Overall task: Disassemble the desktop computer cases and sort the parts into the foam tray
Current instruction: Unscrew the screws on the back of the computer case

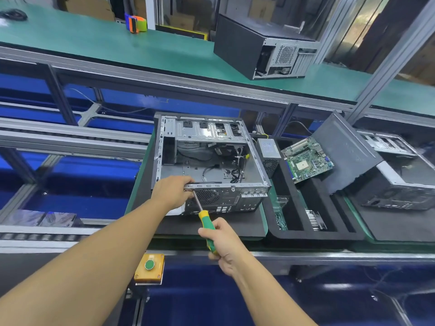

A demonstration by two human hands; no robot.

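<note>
An open desktop case lies on its side on a black mat, with cables loose inside. My left hand grips the near top rail of the case at its rear corner. My right hand holds a green and yellow screwdriver, its tip at the case's rear panel right under my left hand. To the right lies the black foam tray, holding a green motherboard, a grey power supply and small parts.
A black side panel leans on a second case at the far right. A third case stands on the green upper belt. A yellow box with a green button hangs on the near edge. Roller rails run at left.
</note>
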